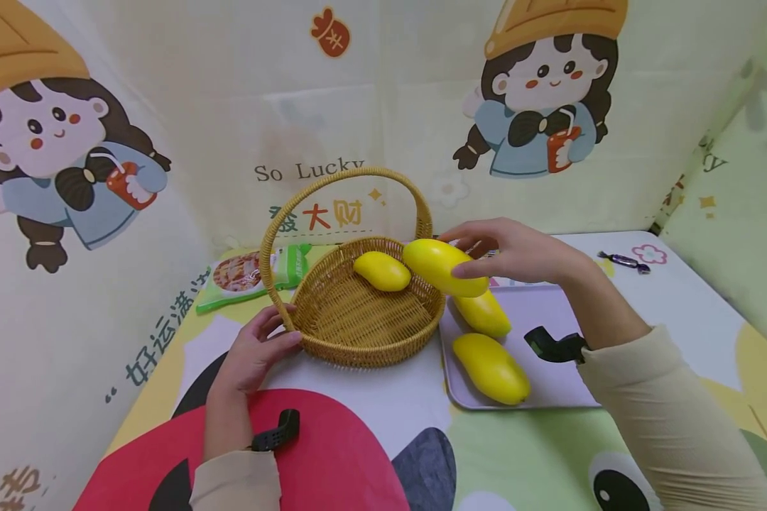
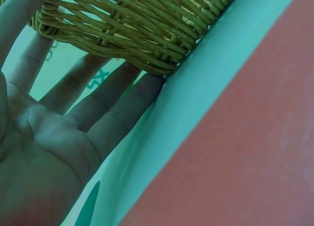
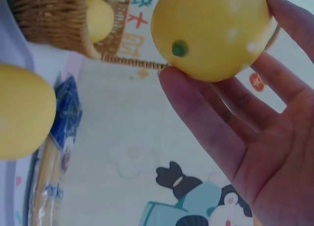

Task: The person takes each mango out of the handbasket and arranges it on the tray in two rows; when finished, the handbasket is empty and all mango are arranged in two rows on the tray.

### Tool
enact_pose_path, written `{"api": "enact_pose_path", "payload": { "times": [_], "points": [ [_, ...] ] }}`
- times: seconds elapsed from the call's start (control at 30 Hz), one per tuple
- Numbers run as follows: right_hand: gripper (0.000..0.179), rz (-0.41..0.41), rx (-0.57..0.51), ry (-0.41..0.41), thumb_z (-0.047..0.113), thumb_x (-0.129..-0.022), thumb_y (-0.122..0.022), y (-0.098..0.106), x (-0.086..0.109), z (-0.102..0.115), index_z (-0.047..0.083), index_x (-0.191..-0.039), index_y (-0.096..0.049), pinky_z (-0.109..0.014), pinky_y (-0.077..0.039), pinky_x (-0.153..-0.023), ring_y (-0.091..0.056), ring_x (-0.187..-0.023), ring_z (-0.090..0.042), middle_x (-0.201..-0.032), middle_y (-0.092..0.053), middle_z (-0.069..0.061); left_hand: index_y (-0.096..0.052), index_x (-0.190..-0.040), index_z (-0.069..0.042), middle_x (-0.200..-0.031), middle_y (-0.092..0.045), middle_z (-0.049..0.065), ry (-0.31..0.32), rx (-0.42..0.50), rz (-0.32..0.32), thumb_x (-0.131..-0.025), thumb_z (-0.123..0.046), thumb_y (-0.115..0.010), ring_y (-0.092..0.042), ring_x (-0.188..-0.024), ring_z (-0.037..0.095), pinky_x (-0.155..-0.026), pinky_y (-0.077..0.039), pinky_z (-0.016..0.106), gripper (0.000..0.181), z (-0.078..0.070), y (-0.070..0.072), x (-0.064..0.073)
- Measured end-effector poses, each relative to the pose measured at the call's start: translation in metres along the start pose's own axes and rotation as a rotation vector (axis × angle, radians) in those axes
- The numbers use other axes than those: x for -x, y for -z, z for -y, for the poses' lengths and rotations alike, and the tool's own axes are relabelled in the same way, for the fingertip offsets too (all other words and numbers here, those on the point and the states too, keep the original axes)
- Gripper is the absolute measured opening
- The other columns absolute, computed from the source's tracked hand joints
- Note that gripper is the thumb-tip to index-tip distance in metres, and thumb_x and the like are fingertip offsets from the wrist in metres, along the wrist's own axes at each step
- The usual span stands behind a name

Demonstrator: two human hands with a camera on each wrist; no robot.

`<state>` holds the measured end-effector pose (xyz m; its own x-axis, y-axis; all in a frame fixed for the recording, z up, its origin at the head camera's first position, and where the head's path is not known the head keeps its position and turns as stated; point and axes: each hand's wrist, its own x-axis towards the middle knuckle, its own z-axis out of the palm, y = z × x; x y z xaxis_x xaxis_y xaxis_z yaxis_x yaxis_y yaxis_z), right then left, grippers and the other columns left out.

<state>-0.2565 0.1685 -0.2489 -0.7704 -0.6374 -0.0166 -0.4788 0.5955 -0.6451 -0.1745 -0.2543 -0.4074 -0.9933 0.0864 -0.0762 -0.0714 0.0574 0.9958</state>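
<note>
My right hand holds a yellow mango between thumb and fingers, above the right rim of the wicker basket. Its green stem end faces the right wrist camera. One mango lies inside the basket at the back. On the lilac tray rest two more, a front mango and a rear mango, the latter partly hidden by the held one. At the basket's left side, by the handle's foot, my left hand grips the rim; in the left wrist view its fingers reach against the woven wall.
A green food packet lies behind the basket on the left. A dark wrapped candy is at the back right. Behind the tray, a blue-topped packet shows in the right wrist view. The basket's tall handle arches overhead.
</note>
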Motion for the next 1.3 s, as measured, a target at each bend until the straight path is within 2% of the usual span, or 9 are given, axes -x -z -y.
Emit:
{"api": "enact_pose_path", "payload": {
  "times": [0.13,0.37,0.6,0.77,1.0,1.13,1.3],
  "points": [
    [0.056,0.011,-0.021,-0.010,0.036,-0.097,-0.071,0.002,0.005,-0.008,0.019,-0.148,-0.056,-0.047,-0.058,-0.095,-0.062,-0.121,-0.030,-0.134,-0.067,-0.008,-0.043,-0.149,-0.007,-0.162,-0.034,0.016,-0.002,0.011,-0.001,-0.100,-0.016,-0.069,-0.057,-0.128,0.011,-0.098,-0.056,0.024,0.056,0.002,0.002,0.002],
    [0.054,-0.001,-0.037,-0.078,0.037,-0.097,-0.072,0.009,0.020,-0.025,0.026,-0.148,-0.056,-0.039,-0.060,-0.087,-0.064,-0.110,-0.027,-0.130,-0.066,-0.009,-0.042,-0.149,-0.006,-0.162,-0.034,0.016,-0.005,0.030,0.003,-0.099,-0.014,-0.069,-0.060,-0.125,0.010,-0.097,-0.057,0.025,0.057,0.003,0.001,0.001],
    [0.057,-0.023,0.022,-0.129,0.038,-0.098,-0.070,0.018,0.039,-0.037,0.021,-0.149,-0.053,-0.036,-0.057,-0.085,-0.063,-0.108,-0.026,-0.130,-0.064,-0.011,-0.043,-0.149,-0.009,-0.163,-0.034,0.015,0.014,0.017,-0.004,-0.099,-0.015,-0.069,-0.060,-0.125,0.009,-0.097,-0.057,0.025,0.057,0.000,0.000,0.000],
    [0.059,-0.057,0.070,-0.176,0.038,-0.097,-0.071,0.022,0.049,-0.047,0.017,-0.149,-0.053,-0.036,-0.057,-0.083,-0.063,-0.110,-0.027,-0.131,-0.065,-0.012,-0.043,-0.148,-0.008,-0.163,-0.034,0.015,0.004,0.028,0.000,-0.099,-0.014,-0.069,-0.061,-0.125,0.010,-0.098,-0.057,0.026,0.055,0.001,0.001,0.000],
    [0.059,-0.096,0.129,-0.237,0.039,-0.096,-0.073,0.024,0.059,-0.064,0.013,-0.146,-0.056,-0.034,-0.056,-0.077,-0.062,-0.106,-0.029,-0.124,-0.065,-0.012,-0.044,-0.148,-0.007,-0.162,-0.035,0.016,0.000,0.023,0.004,-0.100,-0.014,-0.069,-0.061,-0.124,0.010,-0.098,-0.057,0.026,0.054,0.002,0.001,-0.002],
    [0.063,-0.105,0.197,-0.284,0.043,-0.095,-0.073,0.022,0.063,-0.072,0.012,-0.147,-0.055,-0.032,-0.054,-0.075,-0.061,-0.107,-0.030,-0.125,-0.065,-0.015,-0.044,-0.147,-0.009,-0.162,-0.034,0.015,-0.001,0.021,0.009,-0.100,-0.014,-0.068,-0.061,-0.125,0.010,-0.098,-0.057,0.026,0.053,0.001,0.001,-0.003],
    [0.068,-0.106,0.206,-0.327,0.045,-0.094,-0.073,0.021,0.067,-0.082,0.009,-0.149,-0.053,-0.036,-0.058,-0.076,-0.061,-0.109,-0.034,-0.129,-0.063,-0.023,-0.044,-0.147,-0.009,-0.163,-0.034,0.015,0.007,0.020,0.006,-0.101,-0.012,-0.067,-0.060,-0.127,0.011,-0.098,-0.057,0.026,0.052,0.001,0.002,-0.003]
  ]
}}
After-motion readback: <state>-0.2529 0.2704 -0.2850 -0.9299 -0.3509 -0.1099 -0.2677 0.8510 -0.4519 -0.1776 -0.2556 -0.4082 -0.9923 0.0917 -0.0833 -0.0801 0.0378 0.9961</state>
